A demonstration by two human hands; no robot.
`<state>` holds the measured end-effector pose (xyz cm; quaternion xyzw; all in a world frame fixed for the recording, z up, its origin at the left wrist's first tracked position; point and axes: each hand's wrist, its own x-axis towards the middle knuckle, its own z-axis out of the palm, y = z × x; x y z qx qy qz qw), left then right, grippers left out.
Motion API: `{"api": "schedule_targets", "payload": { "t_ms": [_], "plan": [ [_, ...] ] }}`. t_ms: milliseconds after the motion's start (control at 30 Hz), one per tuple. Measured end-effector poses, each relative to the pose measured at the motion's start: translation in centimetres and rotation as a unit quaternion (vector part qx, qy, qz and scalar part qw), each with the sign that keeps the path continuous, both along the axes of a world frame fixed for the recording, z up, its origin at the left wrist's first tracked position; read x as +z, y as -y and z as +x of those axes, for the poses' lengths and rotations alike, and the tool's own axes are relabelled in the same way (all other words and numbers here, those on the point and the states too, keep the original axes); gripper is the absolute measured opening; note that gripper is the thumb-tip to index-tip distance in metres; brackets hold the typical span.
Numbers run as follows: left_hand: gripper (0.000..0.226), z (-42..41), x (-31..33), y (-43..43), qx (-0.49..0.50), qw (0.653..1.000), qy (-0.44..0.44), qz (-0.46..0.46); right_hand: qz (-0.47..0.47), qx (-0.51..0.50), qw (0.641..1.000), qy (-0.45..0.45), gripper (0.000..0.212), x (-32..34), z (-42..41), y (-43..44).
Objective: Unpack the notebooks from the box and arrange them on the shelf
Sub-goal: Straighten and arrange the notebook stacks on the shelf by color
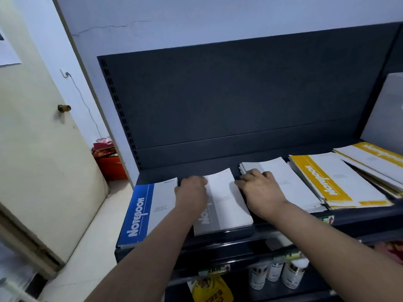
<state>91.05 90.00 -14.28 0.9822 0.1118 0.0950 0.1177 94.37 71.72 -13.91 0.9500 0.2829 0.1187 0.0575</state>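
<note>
Left hand [192, 192] and right hand [260, 190] curled round a flat grey notebook [226, 203], dark metal shelf [218, 238], blue notebook [139, 214] just beside, yellow notebooks [327, 184] right

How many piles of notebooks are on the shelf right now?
5: blue pile at the left end, grey pile beside it, white pile under the right hand, yellow pile next, second yellow pile far right, cut by the frame; more may be hidden.

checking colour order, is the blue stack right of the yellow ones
No, the blue stack lies far left, the yellow stacks far right.
</note>
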Motion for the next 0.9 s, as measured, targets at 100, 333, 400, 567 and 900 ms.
{"api": "schedule_targets", "payload": {
  "t_ms": [100,333,400,567,900],
  "plan": [
    [0.018,1.0,0.7,0.8,-0.039,0.995,0.016,-0.096,0.006,-0.067,0.998,-0.009,0.048,0.6,-0.2,3.2],
    [0.034,3.1,0.6,7.6,-0.077,0.984,-0.014,-0.160,0.007,-0.130,0.991,-0.041,0.041,0.6,0.7,10.7],
    [0.036,3.9,0.5,9.3,-0.046,0.984,-0.030,-0.168,0.016,-0.110,0.993,-0.048,0.040,0.8,1.5,11.8],
    [0.038,5.2,1.1,12.0,0.026,0.982,-0.087,-0.167,0.035,-0.044,0.996,-0.067,0.038,1.0,3.6,13.6],
    [0.036,5.5,1.4,14.5,0.123,0.972,-0.076,-0.184,0.009,0.026,0.995,-0.096,0.030,-0.4,5.5,15.0]
  ]
}}
